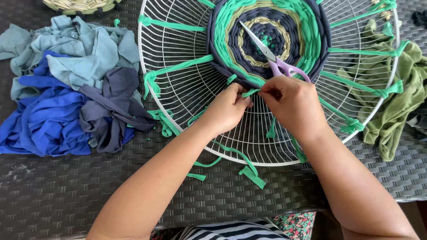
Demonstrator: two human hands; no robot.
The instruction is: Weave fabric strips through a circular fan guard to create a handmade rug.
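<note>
Head view, frame centre: our left hand (227, 109) and right hand (291, 104) fingers pinch closed on a green fabric strip (250, 92) between them, at the woven round's (269, 38) lower edge on the wire frame (178, 84).

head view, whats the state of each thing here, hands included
left hand: pinching a green fabric strip
right hand: pinching the same strip
purple-handled scissors: closed, lying on the weave
round woven fabric mat: unfinished, on the frame
white round wire frame: flat on the wicker table
blue and grey fabric pile: crumpled
</note>
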